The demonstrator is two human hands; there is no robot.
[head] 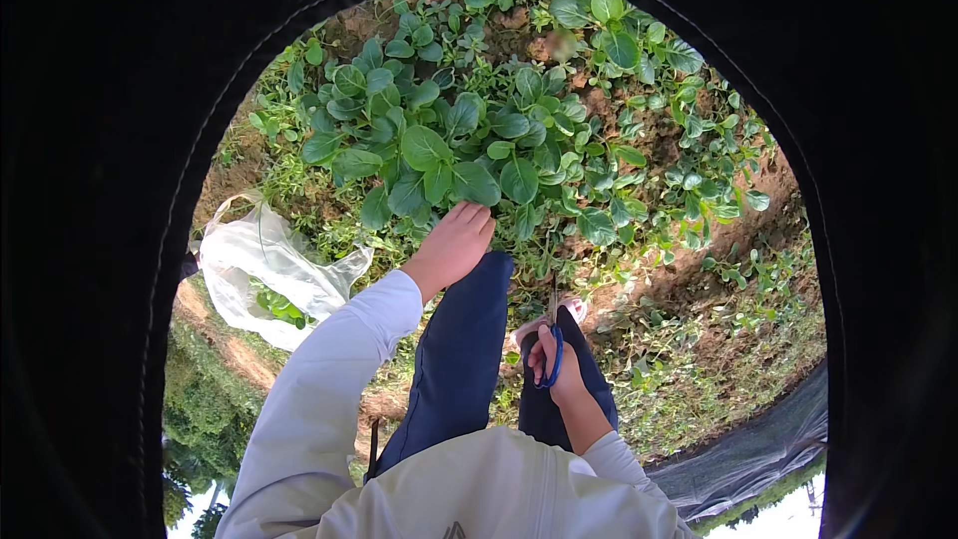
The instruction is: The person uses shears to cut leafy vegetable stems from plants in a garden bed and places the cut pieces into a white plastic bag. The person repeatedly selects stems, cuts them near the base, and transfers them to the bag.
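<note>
A clump of broad-leaved leafy greens (426, 150), with glossy dark green leaves, grows in the soil before me. My left hand (456, 243) reaches to the clump's near edge, back of the hand up. Its fingertips meet the lowest leaves and are partly hidden there, so any grip on a stem does not show. Lower and to the right, my right hand (570, 376) holds scissors (556, 359) by their blue handles. The thin blades point away from me, over the ground between my right knee and the plants.
A translucent plastic bag (247, 254) with some green leaves (278, 307) inside lies at left. My knees in dark trousers (464, 344) rise between my hands. Smaller leafy plants (692, 180) and bare soil (775, 180) spread rightward. Black sheeting (756, 442) borders the lower right.
</note>
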